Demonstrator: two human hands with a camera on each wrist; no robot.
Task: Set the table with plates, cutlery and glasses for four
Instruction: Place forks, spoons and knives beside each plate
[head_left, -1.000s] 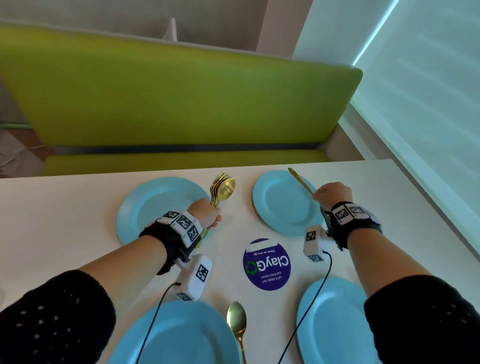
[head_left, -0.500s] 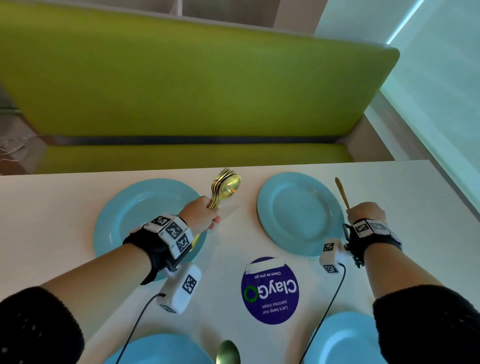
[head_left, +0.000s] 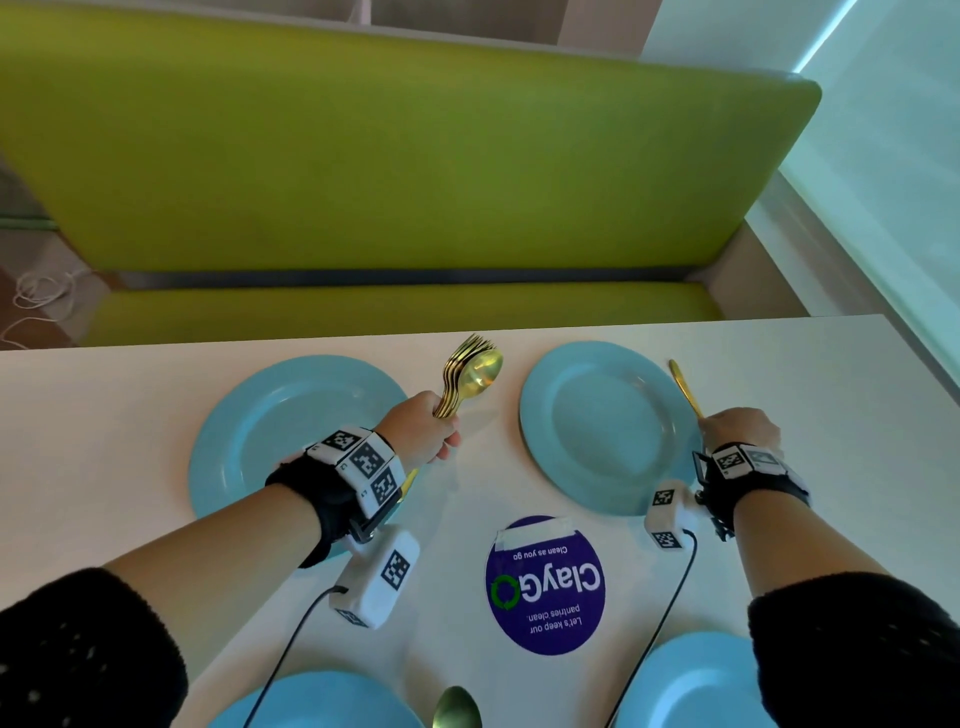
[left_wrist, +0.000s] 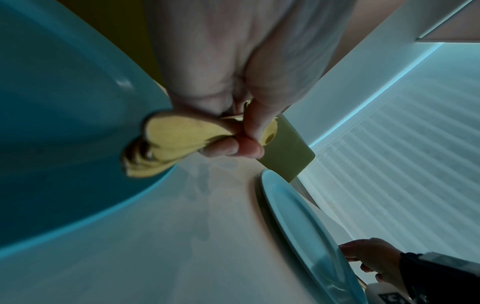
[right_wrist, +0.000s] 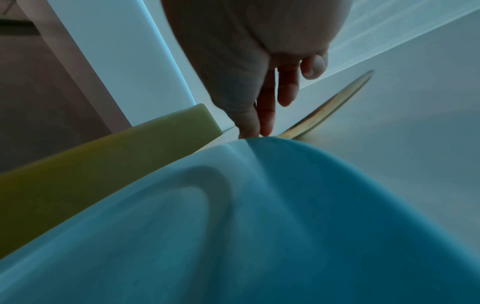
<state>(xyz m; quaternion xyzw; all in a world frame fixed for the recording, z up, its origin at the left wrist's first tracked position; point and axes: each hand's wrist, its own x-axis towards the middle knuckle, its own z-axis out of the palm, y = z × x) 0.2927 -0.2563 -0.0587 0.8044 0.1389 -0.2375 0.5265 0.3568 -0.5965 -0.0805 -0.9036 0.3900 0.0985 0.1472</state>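
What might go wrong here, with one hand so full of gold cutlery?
The left hand grips a whole bunch of gold cutlery by the handles; one piece might slip out onto the far left plate. The right hand is setting a gold utensil close to the far right plate, so it could knock the rim.

plates: four blue round plates lie flat on the white table (head_left: 831, 374). Far left plate (head_left: 270, 431), far right plate (head_left: 597, 426), near left plate (head_left: 322, 701), near right plate (head_left: 696, 680). The two near ones are cut off by the picture edge.
bunch: gold forks and a spoon (head_left: 470, 376) held together, tips up and tilted, between the two far plates. The handle ends (left_wrist: 161, 144) stick out over the far left plate.
gold piece (head_left: 684, 387): one thin gold piece just right of the far right plate, low by the table. Its other end is hidden.
near spoon (head_left: 457, 709): gold, lying between the two near plates.
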